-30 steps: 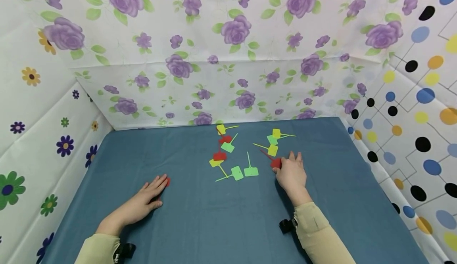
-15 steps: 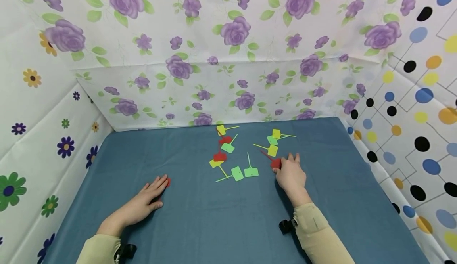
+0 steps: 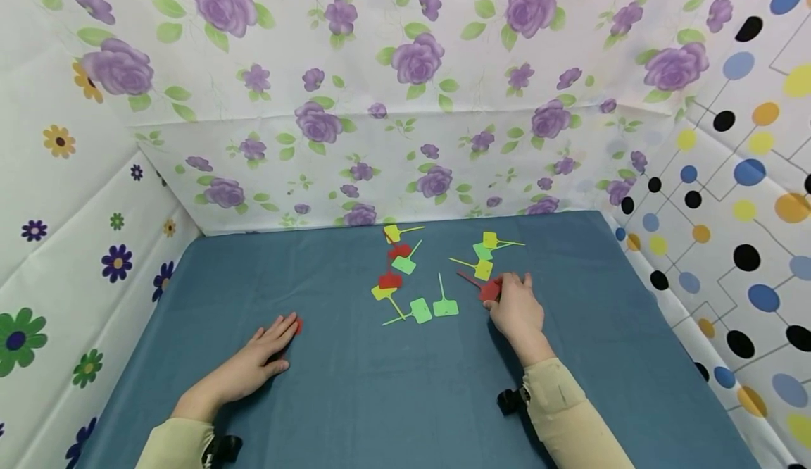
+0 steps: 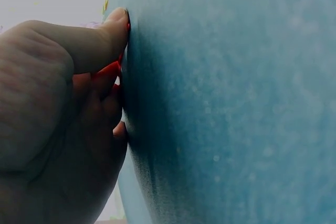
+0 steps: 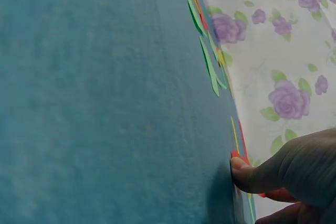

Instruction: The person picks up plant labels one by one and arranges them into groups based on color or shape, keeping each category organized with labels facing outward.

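In the head view my left hand (image 3: pixel 253 362) lies palm down with straight fingers over a red piece (image 3: pixel 300 326), mostly hidden beneath it. The left wrist view shows the thumb (image 4: pixel 116 27) down at the cloth, with red showing behind it. My right hand (image 3: pixel 516 312) pinches the head of a red plastic tag (image 3: pixel 488 291) between thumb and fingers; its thin stem points up and left. Just beyond that lie a yellow tag (image 3: pixel 483 270), a green tag (image 3: pixel 481 251) and another yellow tag (image 3: pixel 491 240), the last two overlapping.
Several more tags lie mid-table, among them a red one (image 3: pixel 390 282) overlapping a yellow one (image 3: pixel 383 292), and a green one (image 3: pixel 445 308). Blue cloth (image 3: pixel 367 398) covers the table. A flowered sheet (image 3: pixel 272 166) rises at the back, with patterned sheets on both sides.
The red tag in my right hand has turned slightly, its stem tip shifting left. My left hand stays in place over the red piece. The head view has tilted very slightly.
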{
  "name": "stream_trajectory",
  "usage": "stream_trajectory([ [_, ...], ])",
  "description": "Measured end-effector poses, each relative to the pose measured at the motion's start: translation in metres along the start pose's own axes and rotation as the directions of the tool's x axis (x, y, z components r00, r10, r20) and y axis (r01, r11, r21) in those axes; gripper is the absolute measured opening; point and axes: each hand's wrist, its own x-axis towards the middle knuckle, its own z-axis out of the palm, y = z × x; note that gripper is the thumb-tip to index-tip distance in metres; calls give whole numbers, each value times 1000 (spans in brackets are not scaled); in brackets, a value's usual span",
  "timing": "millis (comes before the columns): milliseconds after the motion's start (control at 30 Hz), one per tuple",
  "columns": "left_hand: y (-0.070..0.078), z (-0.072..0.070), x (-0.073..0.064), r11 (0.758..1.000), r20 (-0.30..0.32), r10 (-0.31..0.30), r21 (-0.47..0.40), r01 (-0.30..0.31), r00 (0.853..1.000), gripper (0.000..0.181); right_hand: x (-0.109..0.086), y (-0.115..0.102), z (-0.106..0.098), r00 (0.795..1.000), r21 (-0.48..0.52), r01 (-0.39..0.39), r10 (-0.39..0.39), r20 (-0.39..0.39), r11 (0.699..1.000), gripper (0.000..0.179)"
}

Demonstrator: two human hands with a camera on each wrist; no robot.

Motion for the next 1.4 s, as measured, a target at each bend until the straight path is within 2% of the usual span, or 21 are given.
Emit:
stream_trajectory([
  [200,-1,0,1,1000,-5,5,8,-5,1000,75,4,4,-5,1000,39,0,-1,27,999,49],
  [333,-1,0,1,1000,-6,4,7,-4,1000,75,6,9,-5,996,42,39,-42,75,998,42],
  [467,0,0,1,1000,-10,6,13,-6,1000,75,4,15,-2,993,80,69,-76,90,994,34],
  [833,-2,-1,2,1000,-5,1,23,0,1000,75,-1,13,-6,992,190,126,-128,-2,974,24],
  [933,-3,0,2,1000,-5,3,26,-3,1000,75,-3,11,-6,990,256,140,-138,-24,957,23],
  [1133,-2,1,1,1000,-11,9,23,-9,1000,75,-6,2,-7,988,418,152,-150,-38,896,24],
  [1267,-1,1,1,1000,-12,7,23,-6,1000,75,-11,-5,-10,988,459,150,-155,-29,876,27],
  [1400,0,2,1,1000,-9,1,26,0,1000,75,-16,-12,-12,982,463,175,-187,-21,869,27],
])
